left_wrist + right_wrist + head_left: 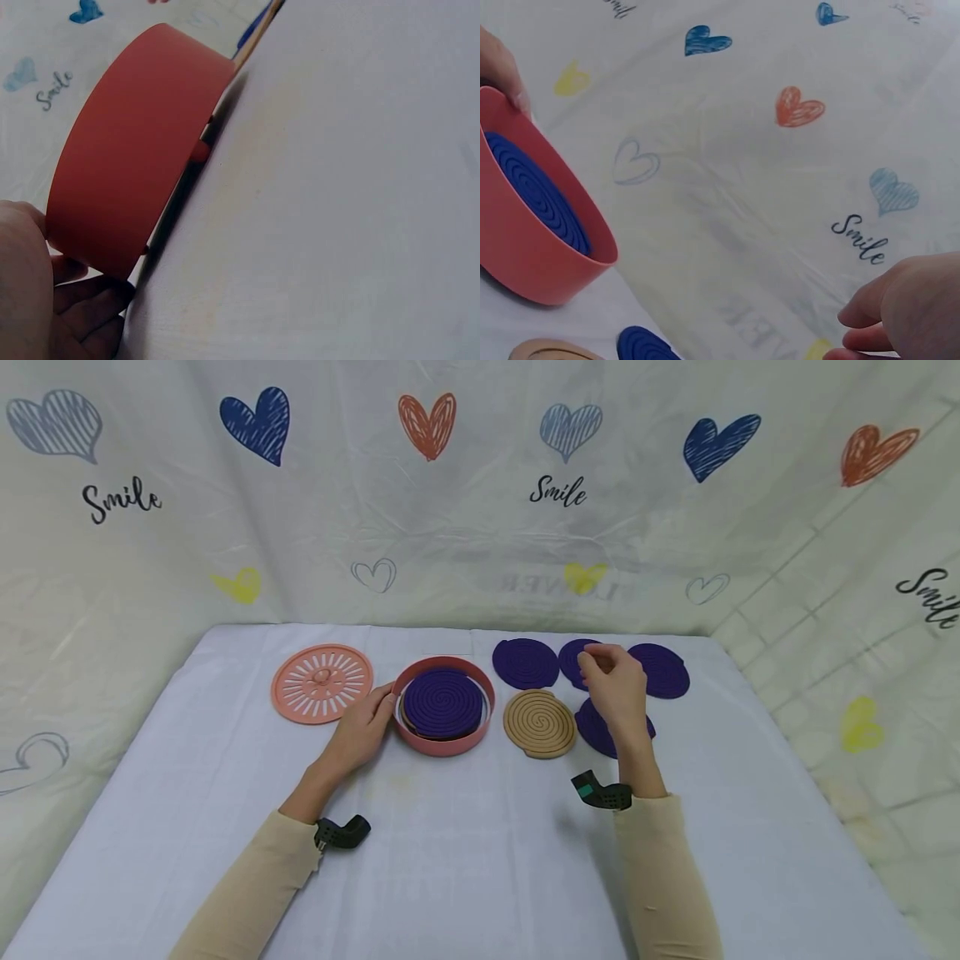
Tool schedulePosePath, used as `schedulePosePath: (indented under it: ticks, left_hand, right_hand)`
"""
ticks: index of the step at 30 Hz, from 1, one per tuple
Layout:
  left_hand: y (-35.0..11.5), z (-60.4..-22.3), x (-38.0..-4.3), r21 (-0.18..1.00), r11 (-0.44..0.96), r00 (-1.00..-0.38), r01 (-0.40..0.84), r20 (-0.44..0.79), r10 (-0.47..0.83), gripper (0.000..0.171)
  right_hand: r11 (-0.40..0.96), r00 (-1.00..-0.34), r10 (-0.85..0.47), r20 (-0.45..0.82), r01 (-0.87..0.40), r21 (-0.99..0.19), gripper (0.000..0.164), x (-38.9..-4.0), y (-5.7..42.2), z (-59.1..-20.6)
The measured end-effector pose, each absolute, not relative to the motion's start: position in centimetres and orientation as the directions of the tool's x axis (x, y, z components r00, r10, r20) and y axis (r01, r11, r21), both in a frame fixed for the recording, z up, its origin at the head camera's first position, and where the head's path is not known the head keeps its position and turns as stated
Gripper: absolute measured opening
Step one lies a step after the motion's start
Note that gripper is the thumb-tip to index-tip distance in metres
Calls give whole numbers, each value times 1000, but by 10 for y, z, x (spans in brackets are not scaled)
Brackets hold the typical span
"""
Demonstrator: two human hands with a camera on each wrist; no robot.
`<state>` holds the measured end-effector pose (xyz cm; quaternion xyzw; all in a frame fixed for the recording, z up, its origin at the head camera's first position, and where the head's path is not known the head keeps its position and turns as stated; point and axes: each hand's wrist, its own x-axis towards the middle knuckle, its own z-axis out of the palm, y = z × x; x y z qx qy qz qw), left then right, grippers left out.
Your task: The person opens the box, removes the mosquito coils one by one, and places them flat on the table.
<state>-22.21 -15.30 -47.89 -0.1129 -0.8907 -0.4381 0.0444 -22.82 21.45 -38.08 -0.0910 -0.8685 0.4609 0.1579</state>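
My left hand (pixel 363 731) grips the left side of a coral-red round mosquito coil holder (pixel 442 747), thumb at its rim. Purple mosquito coils (pixel 442 703) lie stacked inside, with a tan edge showing beneath. My right hand (pixel 617 685) is over the purple coils at the right, fingers curled and bunched, tips overlapping the back middle coil (pixel 567 662). In the right wrist view a purple strip shows under the fingers (pixel 866 304); I cannot tell whether they pinch that coil. A tan coil (pixel 540 723) lies between the holder and the right hand.
The slotted coral lid (pixel 322 683) with a knob lies left of the holder. More purple coils (pixel 525 663) lie along the back right, including one at the far right (pixel 660 671) and one partly under the right wrist (pixel 594 728). A printed curtain hangs behind the white-covered table (pixel 450 843).
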Motion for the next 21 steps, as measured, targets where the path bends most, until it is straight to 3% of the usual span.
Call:
schedulePosePath:
  ticks: [21]
  left_hand:
    - [-154, -482, -224, 771, 589, -970, 242, 177, 167, 49]
  right_hand:
    - [524, -946, 256, 201, -39, -851, 32, -232, 178, -380]
